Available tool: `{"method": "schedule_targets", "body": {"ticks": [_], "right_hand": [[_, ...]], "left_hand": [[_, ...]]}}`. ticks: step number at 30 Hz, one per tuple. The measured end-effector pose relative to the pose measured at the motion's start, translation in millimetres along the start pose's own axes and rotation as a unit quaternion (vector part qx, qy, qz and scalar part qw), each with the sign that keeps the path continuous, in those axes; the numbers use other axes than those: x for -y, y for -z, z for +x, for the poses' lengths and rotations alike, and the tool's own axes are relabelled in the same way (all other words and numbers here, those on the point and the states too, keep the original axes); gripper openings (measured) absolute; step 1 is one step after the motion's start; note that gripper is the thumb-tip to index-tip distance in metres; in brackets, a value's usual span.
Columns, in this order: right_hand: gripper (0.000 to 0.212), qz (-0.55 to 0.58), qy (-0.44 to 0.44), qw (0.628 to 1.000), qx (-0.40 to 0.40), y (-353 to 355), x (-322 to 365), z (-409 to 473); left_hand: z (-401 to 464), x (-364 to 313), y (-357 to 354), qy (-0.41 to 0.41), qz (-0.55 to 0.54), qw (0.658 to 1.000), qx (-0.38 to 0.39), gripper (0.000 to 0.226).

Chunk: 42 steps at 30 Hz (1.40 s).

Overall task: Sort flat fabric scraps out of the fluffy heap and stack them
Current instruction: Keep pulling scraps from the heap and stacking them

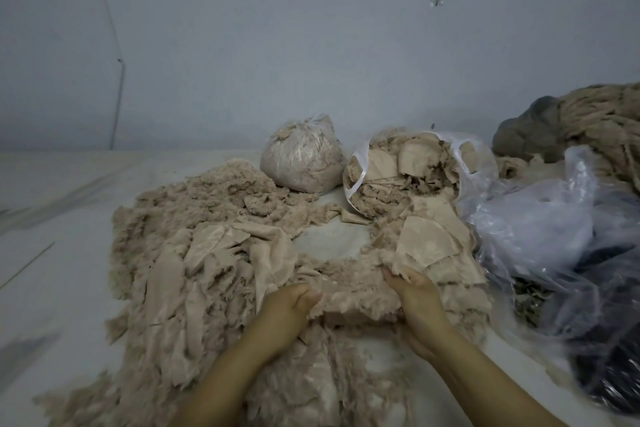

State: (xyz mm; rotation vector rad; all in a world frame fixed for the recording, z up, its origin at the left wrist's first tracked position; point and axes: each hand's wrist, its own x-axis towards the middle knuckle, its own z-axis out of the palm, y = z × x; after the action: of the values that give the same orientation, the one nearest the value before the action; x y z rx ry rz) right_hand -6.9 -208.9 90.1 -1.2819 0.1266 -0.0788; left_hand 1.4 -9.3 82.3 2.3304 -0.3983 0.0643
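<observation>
A beige fluffy heap [214, 194] spreads over the white surface from the left to the middle. Flat beige scraps [214, 253] lie piled on its near left part. Another stack of flat scraps [429, 243] lies at the right, below an open bag. Between them sits a clump of fluffy material [353, 291], and both hands grip it. My left hand [291, 302] curls its fingers round the clump's left edge. My right hand [415, 291] holds its right edge, fingers buried in the fluff.
A tied clear bag of fluff [301, 159] stands at the back. An open clear bag [408, 170] stuffed with beige scraps lies beside it. Crumpled clear plastic over dark material [561, 246] fills the right side. A grey and beige bundle [588, 121] sits far right.
</observation>
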Motion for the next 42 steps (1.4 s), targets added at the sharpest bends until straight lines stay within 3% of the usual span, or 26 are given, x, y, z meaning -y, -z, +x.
{"method": "schedule_targets", "body": {"ticks": [5, 17, 19, 22, 29, 32, 34, 36, 37, 39, 42], "right_hand": [[0.019, 0.039, 0.038, 0.993, -0.108, 3.1, 2.2, 4.3], [0.016, 0.027, 0.087, 0.958, -0.272, 18.1, -7.7, 20.0], [0.007, 0.001, 0.098, 0.956, -0.276, 22.3, -5.0, 22.6], [0.027, 0.001, 0.107, 0.955, -0.277, 21.7, -0.1, 26.7], [0.018, -0.035, 0.142, 0.936, -0.321, 32.7, -1.2, 23.2], [0.029, -0.077, 0.16, 0.932, -0.317, 29.4, -4.6, 17.7], [0.032, -0.141, 0.17, 0.939, -0.262, 17.6, -8.8, 9.4], [0.02, -0.214, 0.149, 0.95, -0.174, 2.8, -15.7, 0.7], [0.022, -0.242, 0.133, 0.952, -0.131, -3.5, -19.5, -3.7], [0.028, -0.293, 0.117, 0.948, -0.039, -14.7, -25.0, -15.7], [0.038, -0.378, 0.141, 0.91, 0.093, -29.9, -37.8, -39.1]], "left_hand": [[3.4, -0.7, -3.7, -0.014, 0.139, 0.986, 0.088, 0.034], [1.2, -4.1, -0.3, 0.0, 0.24, 0.959, 0.149, 0.019], [-3.7, -1.4, 1.2, 0.004, 0.259, 0.955, 0.144, 0.018], [-5.2, 0.2, 1.1, 0.0, 0.269, 0.951, 0.15, 0.018], [-9.1, 1.1, -6.8, -0.041, 0.247, 0.954, 0.166, 0.023], [-12.8, 1.7, -10.5, -0.03, 0.248, 0.955, 0.16, 0.024], [-12.4, -0.8, -12.6, -0.032, 0.203, 0.972, 0.112, 0.02], [-11.1, -11.4, -15.0, -0.028, 0.068, 0.996, 0.04, 0.018], [-12.5, -21.1, -15.7, -0.005, -0.029, 0.999, 0.03, 0.03], [-15.2, -38.9, -17.9, 0.076, -0.268, 0.958, 0.067, 0.06], [-13.0, -43.0, -26.0, 0.183, -0.479, 0.856, 0.071, 0.054]]}}
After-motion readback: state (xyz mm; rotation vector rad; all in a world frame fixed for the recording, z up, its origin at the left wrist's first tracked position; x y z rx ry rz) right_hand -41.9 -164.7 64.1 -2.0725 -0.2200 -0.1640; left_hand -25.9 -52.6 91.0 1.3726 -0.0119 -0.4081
